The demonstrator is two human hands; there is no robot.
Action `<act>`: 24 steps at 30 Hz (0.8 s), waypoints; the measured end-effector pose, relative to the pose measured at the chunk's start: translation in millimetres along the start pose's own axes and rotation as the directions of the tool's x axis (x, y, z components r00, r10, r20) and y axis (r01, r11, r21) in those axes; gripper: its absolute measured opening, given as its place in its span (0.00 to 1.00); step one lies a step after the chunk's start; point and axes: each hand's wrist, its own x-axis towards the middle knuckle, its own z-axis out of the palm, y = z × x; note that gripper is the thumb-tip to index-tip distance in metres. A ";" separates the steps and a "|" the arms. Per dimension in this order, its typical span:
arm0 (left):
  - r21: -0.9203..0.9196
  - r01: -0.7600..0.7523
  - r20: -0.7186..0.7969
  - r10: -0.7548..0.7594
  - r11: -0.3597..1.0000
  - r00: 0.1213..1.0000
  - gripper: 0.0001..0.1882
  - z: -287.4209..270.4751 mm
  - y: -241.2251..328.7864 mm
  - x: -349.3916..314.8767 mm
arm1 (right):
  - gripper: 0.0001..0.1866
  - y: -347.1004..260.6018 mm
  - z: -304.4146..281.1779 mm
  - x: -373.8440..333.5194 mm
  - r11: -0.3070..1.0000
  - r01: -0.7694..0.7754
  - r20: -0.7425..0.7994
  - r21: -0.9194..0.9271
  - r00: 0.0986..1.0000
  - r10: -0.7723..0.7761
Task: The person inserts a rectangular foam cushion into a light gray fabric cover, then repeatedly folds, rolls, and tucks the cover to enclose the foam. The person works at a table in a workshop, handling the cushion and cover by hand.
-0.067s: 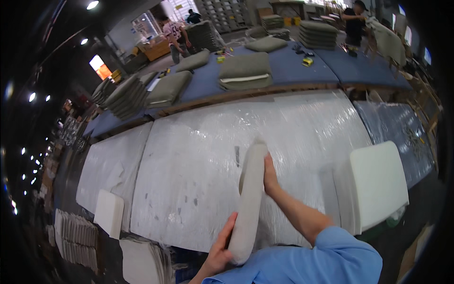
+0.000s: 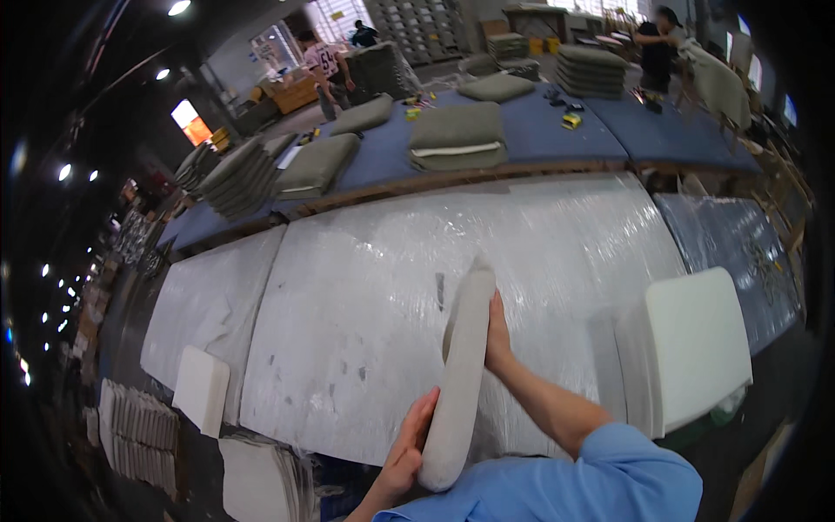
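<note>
Item, pale grey cushion (image 2: pixel 461 383): one, padded, stood on its narrow side over the near edge of the film-covered white bench (image 2: pixel 365 296), its length running from the wearer's front toward the bench's middle. Whether its underside touches the bench, I cannot tell from here.

Item, left hand (image 2: pixel 409 439): laid along the cushion's left face toward the near end, fingers nearly straight; thumb not clearly seen.

Item, right hand (image 2: pixel 497 335): against the right face toward the far end, fingers pointing up along it. Between them the two hands hold the cushion.

Item, pile of white pads (image 2: pixel 700 348): at the bench's near right corner, well apart from the cushion.

Item, stack of pale pads (image 2: pixel 261 478): just beyond the bench's near left corner.

Item, green cushion (image 2: pixel 457 130): by the near edge of the blue table (image 2: pixel 548 143), behind the bench's far edge.

Step in hand, by my judgement: handling the cushion on edge, perhaps turning it or evening its sides.

Next move, likewise judged: it calls for even pressure from both palms, since the grips sit at opposite ends; should one slacken, the soft body could twist or tip toward that side.
</note>
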 end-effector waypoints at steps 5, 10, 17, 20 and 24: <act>0.166 0.119 -0.117 -0.100 0.979 0.988 0.55 -31.6 -15.5 34.2 | 0.38 -2.2 69.5 -52.6 0.998 -0.058 0.061 -0.005 0.996 0.059; 0.356 -0.058 -0.070 0.089 0.933 0.994 0.44 -34.0 -17.0 49.2 | 0.36 -22.4 80.1 -62.2 0.998 -0.007 0.174 0.067 0.985 -0.005; 0.416 -0.101 -0.074 0.144 0.904 0.987 0.39 -54.4 -27.2 56.4 | 0.32 -19.6 70.2 -74.1 0.952 0.150 0.212 -0.269 0.973 -0.093; 0.277 -0.037 -0.172 0.087 0.960 0.981 0.37 -78.2 -40.2 92.1 | 0.31 -12.1 69.4 -61.6 0.945 0.037 0.146 -0.326 0.989 0.011; 0.213 0.047 -0.253 0.009 0.976 0.967 0.35 -95.6 -46.9 143.5 | 0.27 -1.9 72.1 -4.4 0.847 0.144 0.074 -0.512 0.990 -0.124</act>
